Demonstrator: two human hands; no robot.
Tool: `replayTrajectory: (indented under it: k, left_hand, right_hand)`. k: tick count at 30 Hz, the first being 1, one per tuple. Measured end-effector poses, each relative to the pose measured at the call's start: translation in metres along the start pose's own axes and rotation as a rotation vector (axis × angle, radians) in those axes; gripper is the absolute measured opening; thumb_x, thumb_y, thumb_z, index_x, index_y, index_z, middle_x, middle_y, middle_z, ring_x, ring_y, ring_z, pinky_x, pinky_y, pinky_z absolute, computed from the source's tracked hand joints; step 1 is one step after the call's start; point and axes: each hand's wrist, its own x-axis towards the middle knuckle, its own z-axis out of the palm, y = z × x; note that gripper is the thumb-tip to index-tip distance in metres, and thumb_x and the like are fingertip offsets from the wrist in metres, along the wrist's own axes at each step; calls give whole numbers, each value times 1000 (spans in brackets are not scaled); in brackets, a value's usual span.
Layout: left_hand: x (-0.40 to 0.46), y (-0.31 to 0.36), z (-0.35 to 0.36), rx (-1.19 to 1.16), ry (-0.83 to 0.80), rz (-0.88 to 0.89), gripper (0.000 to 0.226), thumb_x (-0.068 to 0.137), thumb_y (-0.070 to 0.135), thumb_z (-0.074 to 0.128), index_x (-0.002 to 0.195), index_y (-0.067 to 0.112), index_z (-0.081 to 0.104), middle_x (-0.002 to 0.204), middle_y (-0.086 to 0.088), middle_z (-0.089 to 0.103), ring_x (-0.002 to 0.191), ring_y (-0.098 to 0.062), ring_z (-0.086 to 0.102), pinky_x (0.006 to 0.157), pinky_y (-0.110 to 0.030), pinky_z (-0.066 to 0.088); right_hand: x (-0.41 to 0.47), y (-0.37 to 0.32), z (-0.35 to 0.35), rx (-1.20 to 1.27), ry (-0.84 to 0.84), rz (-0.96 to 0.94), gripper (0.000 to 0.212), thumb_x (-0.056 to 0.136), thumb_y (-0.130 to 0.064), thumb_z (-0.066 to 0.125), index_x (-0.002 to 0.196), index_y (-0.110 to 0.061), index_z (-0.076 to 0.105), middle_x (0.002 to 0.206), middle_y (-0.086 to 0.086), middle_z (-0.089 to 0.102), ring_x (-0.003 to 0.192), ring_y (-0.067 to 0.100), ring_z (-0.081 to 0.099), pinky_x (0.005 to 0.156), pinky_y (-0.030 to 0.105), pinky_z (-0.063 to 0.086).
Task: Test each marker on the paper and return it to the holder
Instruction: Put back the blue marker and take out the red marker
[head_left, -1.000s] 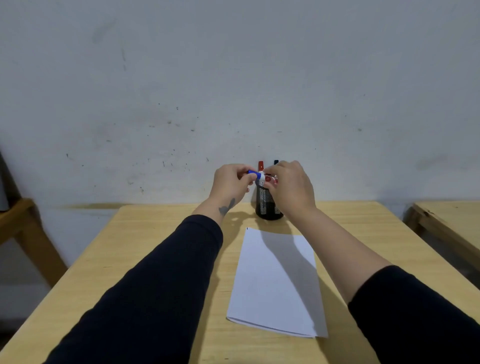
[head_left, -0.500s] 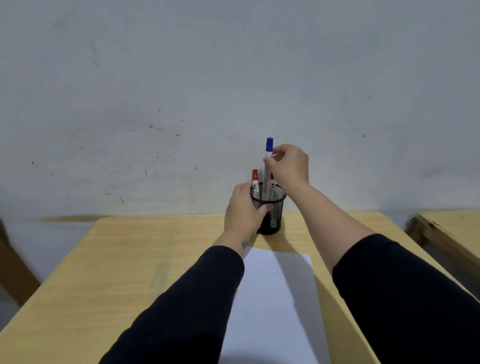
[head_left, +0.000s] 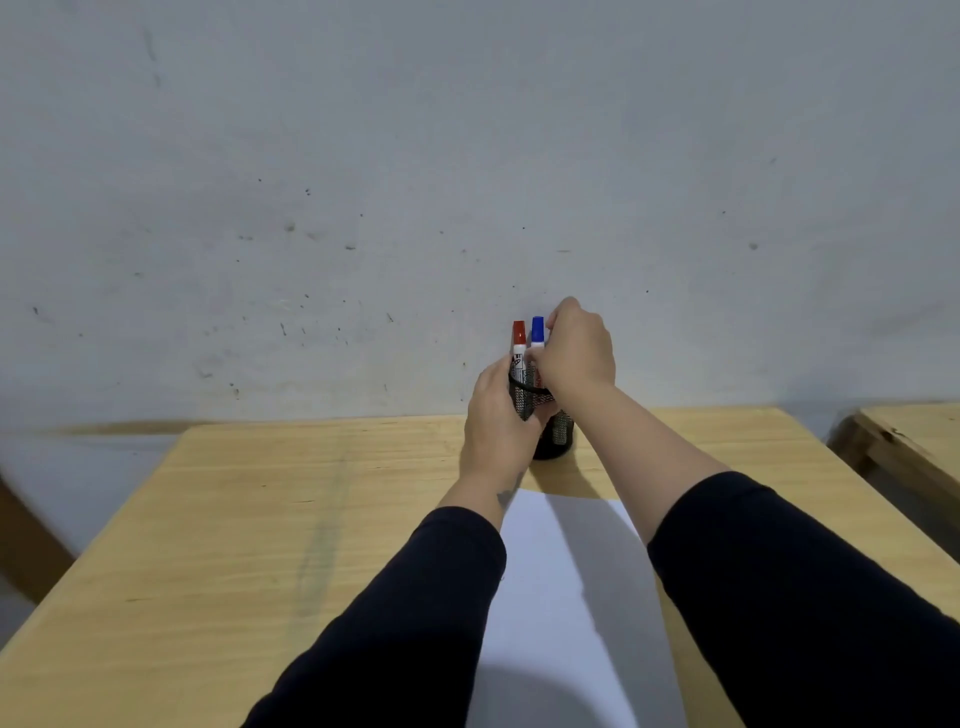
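A black mesh holder (head_left: 560, 431) stands at the far edge of the wooden table (head_left: 291, 519), against the wall. My left hand (head_left: 496, 431) is wrapped around its left side. A red-capped marker (head_left: 519, 343) and a blue-capped marker (head_left: 537, 332) stand upright in it. My right hand (head_left: 576, 353) is over the holder's top, fingers on the blue marker's barrel just below the cap. A white sheet of paper (head_left: 566, 597) lies flat in front of the holder, between my forearms. Whatever else is in the holder is hidden behind my right hand.
A grey marked wall rises right behind the table. A second wooden table (head_left: 914, 436) stands to the right, across a narrow gap. Part of a wooden frame (head_left: 26, 545) shows at the lower left.
The capped blue marker has gone down from above the holder into it, beside the red one. My left hand has stayed on the holder.
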Motion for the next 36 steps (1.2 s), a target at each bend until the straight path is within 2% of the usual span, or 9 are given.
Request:
replayTrajectory:
  k: [4, 6, 9, 15, 18, 25, 27, 31, 36]
  left_hand:
    - [4, 1, -2, -33, -30, -49, 45, 78, 21, 70, 120, 27, 54, 111, 6, 63, 106, -14, 59, 90, -40, 53]
    - [4, 1, -3, -38, -33, -72, 43, 79, 18, 67, 118, 30, 54, 110, 6, 64, 104, -13, 60, 89, -41, 54]
    - [0, 2, -2, -104, -41, -119, 41, 77, 18, 61, 115, 34, 54, 113, 8, 63, 105, -12, 60, 89, -42, 54]
    - [0, -3, 2, -95, -45, -154, 47, 80, 16, 64, 123, 31, 51, 117, 6, 62, 107, -14, 60, 89, -42, 54]
    - [2, -4, 2, -26, -41, -138, 51, 78, 27, 72, 125, 25, 51, 117, 4, 62, 109, -15, 60, 92, -41, 53]
    - [12, 11, -11, 128, -80, -95, 80, 73, 32, 79, 140, 13, 39, 137, 0, 51, 131, -19, 43, 102, -22, 31]
    - [18, 27, -24, 60, -13, -54, 73, 82, 30, 70, 144, 13, 35, 145, -3, 45, 135, -17, 40, 108, -25, 32]
    - [22, 64, -50, -117, 112, 114, 41, 91, 18, 58, 132, 18, 53, 123, 1, 62, 113, -7, 58, 91, -6, 43]
    - [4, 75, -67, -81, -22, 37, 22, 84, 13, 68, 105, 16, 71, 89, 4, 71, 86, -12, 67, 86, -33, 56]
  right_hand:
    - [2, -13, -1, 67, -47, -7, 11, 81, -8, 68, 90, -2, 70, 92, 13, 70, 83, 29, 65, 66, 31, 51]
    - [2, -17, 3, 29, -91, 23, 7, 81, -6, 64, 78, 0, 66, 79, 11, 66, 70, 28, 58, 52, 25, 41]
    - [0, -15, 12, -20, -105, 85, 25, 83, -5, 59, 61, -8, 47, 66, 7, 49, 65, 27, 47, 42, 26, 23]
    - [-2, -11, 12, 38, -94, 76, 17, 86, -12, 60, 75, 0, 63, 73, 13, 58, 63, 28, 51, 46, 25, 34]
    - [1, -18, -6, 197, -2, 27, 18, 86, -16, 61, 88, -3, 73, 84, 13, 72, 75, 27, 66, 61, 27, 48]
    - [0, -36, -66, 308, 63, -150, 21, 84, -18, 65, 103, -13, 73, 88, 5, 73, 76, 12, 62, 68, 17, 43]
    - [-9, -33, -78, 317, 46, -173, 21, 85, -20, 64, 103, -14, 73, 88, 4, 73, 82, 15, 65, 74, 23, 49]
    - [-34, -17, -82, 307, -62, -160, 22, 88, -24, 63, 107, -16, 73, 95, 5, 73, 84, 13, 63, 76, 23, 48]
    - [-70, -3, -71, 230, -222, -183, 22, 92, -22, 58, 106, -16, 73, 101, 3, 73, 92, 15, 65, 76, 23, 46]
